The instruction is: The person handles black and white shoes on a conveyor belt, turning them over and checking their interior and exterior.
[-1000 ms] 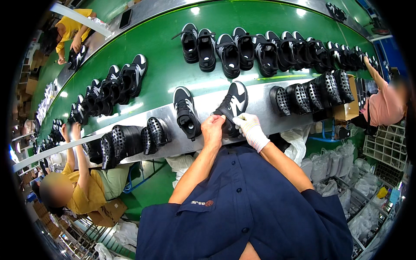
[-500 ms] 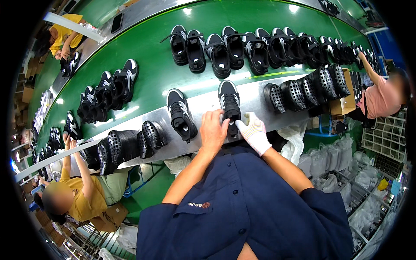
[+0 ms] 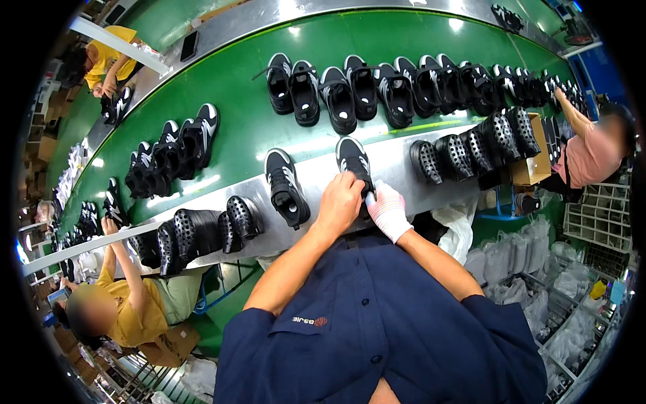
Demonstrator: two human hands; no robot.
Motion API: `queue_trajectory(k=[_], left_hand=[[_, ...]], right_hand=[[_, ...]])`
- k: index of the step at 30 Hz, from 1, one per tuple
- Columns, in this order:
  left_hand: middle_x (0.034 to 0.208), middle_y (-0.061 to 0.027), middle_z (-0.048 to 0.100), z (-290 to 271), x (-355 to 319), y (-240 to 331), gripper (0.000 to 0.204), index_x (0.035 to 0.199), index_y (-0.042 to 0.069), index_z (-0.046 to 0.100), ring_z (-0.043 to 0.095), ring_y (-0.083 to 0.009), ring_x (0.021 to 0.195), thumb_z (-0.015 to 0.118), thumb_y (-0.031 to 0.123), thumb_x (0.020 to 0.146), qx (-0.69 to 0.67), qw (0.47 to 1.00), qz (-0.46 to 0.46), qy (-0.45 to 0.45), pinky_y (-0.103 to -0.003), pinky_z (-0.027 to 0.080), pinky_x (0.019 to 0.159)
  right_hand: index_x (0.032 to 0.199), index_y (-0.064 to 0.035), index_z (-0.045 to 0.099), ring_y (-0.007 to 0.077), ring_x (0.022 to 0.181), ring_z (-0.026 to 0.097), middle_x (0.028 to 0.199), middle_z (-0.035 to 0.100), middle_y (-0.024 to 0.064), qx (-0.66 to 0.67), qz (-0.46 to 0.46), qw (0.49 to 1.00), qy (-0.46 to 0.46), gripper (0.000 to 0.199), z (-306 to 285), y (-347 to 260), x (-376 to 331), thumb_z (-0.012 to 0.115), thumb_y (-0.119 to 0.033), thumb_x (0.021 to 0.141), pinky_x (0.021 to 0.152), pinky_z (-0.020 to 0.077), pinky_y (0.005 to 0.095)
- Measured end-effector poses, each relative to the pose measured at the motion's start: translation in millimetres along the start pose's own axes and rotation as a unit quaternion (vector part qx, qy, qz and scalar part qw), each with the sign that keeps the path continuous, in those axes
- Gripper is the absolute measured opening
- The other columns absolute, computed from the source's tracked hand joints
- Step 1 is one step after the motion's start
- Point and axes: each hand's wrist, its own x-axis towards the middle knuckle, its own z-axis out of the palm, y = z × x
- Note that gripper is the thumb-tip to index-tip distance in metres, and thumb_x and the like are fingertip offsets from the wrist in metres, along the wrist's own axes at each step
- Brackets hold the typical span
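Observation:
A black sneaker with a grey toe and white side marks [image 3: 352, 156] lies on the metal bench edge in front of me, toe pointing away. Bare, my left hand [image 3: 340, 203] closes its fingers at the top of the shoe's opening, pinching around the strap or tongue. My right hand [image 3: 389, 213], in a white knit glove, grips the right side of the shoe near the collar; its fingertips are partly hidden. Just left of my hands stands the matching sneaker [image 3: 285, 188], untouched, its toe also pointing away.
Black perforated shoe forms stand on the bench at left [image 3: 195, 232] and right [image 3: 474, 149]. A row of sneakers [image 3: 340, 101] lines the green belt [image 3: 249, 121]. Co-workers sit at left [image 3: 145, 299] and right [image 3: 587, 156]. A cardboard box [image 3: 535, 165] stands by the right-hand forms.
My left hand has curled from loosely spread fingers into a pinch at the shoe's opening. My right hand has closed in from the heel side. The whole view has shifted slightly.

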Motion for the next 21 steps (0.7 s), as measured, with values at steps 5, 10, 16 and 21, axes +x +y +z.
queue_trajectory(k=[5, 10, 16, 21], left_hand=[[0.111, -0.0165, 0.063, -69, -70, 30, 0.042, 0.119, 0.006, 0.065, 0.061, -0.0377, 0.105, 0.078, 0.008, 0.08, 0.11, 0.985, -0.135, -0.005, -0.048, 0.052, 0.087], [0.116, -0.0217, 0.061, -54, -115, -16, 0.054, 0.135, 0.01, 0.059, 0.058, -0.0434, 0.111, 0.071, 0.003, 0.082, 0.159, 0.97, -0.174, -0.051, -0.052, 0.05, 0.095], [0.102, -0.0254, 0.064, -48, -78, 7, 0.056, 0.139, 0.015, 0.06, 0.061, -0.0464, 0.101, 0.076, 0.014, 0.086, 0.008, 0.96, -0.255, -0.112, -0.053, 0.052, 0.092], [0.088, -0.0248, 0.067, -36, -58, -5, 0.037, 0.11, 0.006, 0.07, 0.064, -0.0424, 0.09, 0.084, 0.024, 0.081, 0.104, 0.95, -0.285, -0.065, -0.052, 0.054, 0.077]], right_hand=[[0.099, -0.0027, 0.06, 0.0448, 0.091, 0.069, 0.092, 0.07, 0.023, 0.0, -0.012, 1.0, 0.006, 0.024, 1, 4, -8, 0.067, -0.025, 0.093, 0.082, 0.054, 0.0536], [0.102, -0.0016, 0.068, 0.0434, 0.094, 0.07, 0.098, 0.072, 0.0244, 0.011, -0.032, 0.998, -0.049, 0.027, 3, -32, 2, 0.063, -0.028, 0.094, 0.086, 0.0558, 0.0516], [0.104, -0.0005, 0.07, 0.0477, 0.097, 0.069, 0.099, 0.071, 0.0286, 0.038, -0.122, 0.984, -0.122, 0.035, 5, -61, 26, 0.061, -0.033, 0.096, 0.088, 0.0549, 0.052], [0.148, -0.0115, 0.054, 0.0424, 0.104, 0.062, 0.12, 0.062, 0.0214, -0.122, -0.092, 0.981, 0.122, 0.069, -79, -28, 122, 0.077, -0.031, 0.085, 0.09, 0.0534, 0.0508]])
